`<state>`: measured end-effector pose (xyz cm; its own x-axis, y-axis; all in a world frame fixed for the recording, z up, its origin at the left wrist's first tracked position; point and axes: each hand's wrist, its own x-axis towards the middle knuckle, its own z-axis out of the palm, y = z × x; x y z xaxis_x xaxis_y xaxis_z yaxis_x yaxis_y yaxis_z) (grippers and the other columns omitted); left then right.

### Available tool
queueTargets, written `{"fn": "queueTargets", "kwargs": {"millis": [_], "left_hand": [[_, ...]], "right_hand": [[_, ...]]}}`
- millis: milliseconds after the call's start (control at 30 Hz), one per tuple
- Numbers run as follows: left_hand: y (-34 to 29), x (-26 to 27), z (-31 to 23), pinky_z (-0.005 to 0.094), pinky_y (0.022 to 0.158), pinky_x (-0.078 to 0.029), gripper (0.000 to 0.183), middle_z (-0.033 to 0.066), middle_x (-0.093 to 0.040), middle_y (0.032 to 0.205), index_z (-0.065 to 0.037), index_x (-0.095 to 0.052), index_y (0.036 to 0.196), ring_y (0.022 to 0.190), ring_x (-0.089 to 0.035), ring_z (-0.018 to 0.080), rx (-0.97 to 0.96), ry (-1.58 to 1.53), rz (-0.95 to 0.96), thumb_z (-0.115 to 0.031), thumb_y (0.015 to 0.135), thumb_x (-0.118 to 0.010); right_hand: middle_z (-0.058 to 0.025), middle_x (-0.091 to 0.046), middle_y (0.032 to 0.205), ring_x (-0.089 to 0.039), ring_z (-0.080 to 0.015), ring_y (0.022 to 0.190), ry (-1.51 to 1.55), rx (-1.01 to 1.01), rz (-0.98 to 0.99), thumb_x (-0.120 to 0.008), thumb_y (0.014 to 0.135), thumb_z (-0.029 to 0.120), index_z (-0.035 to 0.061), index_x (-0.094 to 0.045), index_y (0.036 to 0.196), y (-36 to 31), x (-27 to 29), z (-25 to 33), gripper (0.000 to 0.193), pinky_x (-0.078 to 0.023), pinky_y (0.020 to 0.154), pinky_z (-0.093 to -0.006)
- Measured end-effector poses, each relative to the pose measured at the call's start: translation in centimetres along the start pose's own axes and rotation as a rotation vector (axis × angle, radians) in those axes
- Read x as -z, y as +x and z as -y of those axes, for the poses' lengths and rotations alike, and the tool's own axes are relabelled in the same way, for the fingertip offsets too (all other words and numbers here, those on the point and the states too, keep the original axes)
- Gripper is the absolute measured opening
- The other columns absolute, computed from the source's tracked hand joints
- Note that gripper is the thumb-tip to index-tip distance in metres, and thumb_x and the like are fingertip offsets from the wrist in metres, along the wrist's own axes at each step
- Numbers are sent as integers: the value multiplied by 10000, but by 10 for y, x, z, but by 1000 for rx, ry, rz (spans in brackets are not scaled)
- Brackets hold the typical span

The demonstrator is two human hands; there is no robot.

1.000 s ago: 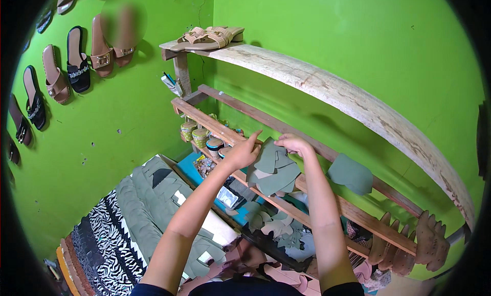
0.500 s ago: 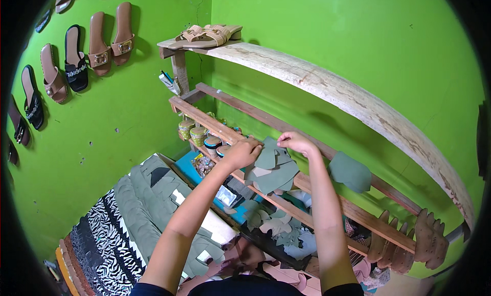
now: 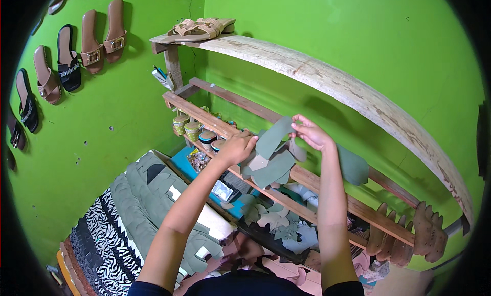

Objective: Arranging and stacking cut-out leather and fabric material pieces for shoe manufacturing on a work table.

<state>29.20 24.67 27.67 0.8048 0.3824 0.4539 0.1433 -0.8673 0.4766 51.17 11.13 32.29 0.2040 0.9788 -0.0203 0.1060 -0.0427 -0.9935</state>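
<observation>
A loose stack of grey-green cut pieces of sheet material lies across the front wooden rail. At the left edge of that stack my left hand is closed, its fingertips gripping the edge of the pieces. My right hand pinches the upper end of one elongated green piece, which stands tilted above the others. A smaller rounded piece hangs just below my right fingers. Right of my right wrist, another green piece is draped over the back rail.
Tan sandals sit on the curved upper plank. Foot-shaped forms hang at the rails' right end. Round containers stand behind the front rail. Material rolls lie lower left; green scraps are below the rails.
My right hand has lifted a green piece, which now stands up tilted from the stack. My left hand stays at the stack's left edge. The whole view has shifted slightly.
</observation>
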Motion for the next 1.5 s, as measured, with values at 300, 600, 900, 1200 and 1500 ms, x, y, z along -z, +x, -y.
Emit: {"fn": "queueTargets", "kwargs": {"millis": [300, 600, 900, 1200, 1500], "left_hand": [[-1, -10, 6, 417, 825, -419, 321, 142, -571, 986, -40, -601, 943, 934, -541, 328, -116, 150, 8, -321, 849, -475], [-4, -14, 4, 407, 871, -409, 308, 149, -558, 1079, -40, -588, 1008, 989, -527, 337, -108, 164, -83, -280, 844, -485], [0, -4, -11, 393, 822, -442, 265, 141, -562, 1077, -42, -590, 1017, 952, -548, 321, -212, 94, -8, -214, 853, -472], [-3, 25, -18, 360, 808, -438, 289, 164, -554, 1015, 1, -545, 1054, 932, -553, 307, -98, -91, -176, -208, 898, -420], [-27, 89, -13, 292, 878, -411, 339, 91, -540, 1104, -9, -496, 1154, 1033, -518, 166, -10, -546, -203, -190, 871, -539]], "right_hand": [[25, -457, 793, -455, -68, 637, 340, 221, -62, -539, 871, 148, 95, -443, 971, -1, 5, 11, 148, -388, 580, -180], [66, -411, 772, -321, -8, 563, 169, 268, -189, -555, 842, 152, 108, -517, 892, -11, -6, 30, 77, -299, 515, -133], [59, -413, 747, -375, -17, 573, 169, 327, -298, -538, 859, 138, 76, -535, 944, -22, -17, 46, 105, -341, 573, -143], [13, -505, 786, -444, -66, 639, -21, 391, -160, -508, 867, 121, 39, -523, 1024, -22, -43, 61, 177, -388, 639, -191], [-70, -583, 921, -558, -143, 860, -401, 567, 237, -529, 840, 96, 19, -512, 1069, 15, -133, 77, 242, -458, 726, -286]]}}
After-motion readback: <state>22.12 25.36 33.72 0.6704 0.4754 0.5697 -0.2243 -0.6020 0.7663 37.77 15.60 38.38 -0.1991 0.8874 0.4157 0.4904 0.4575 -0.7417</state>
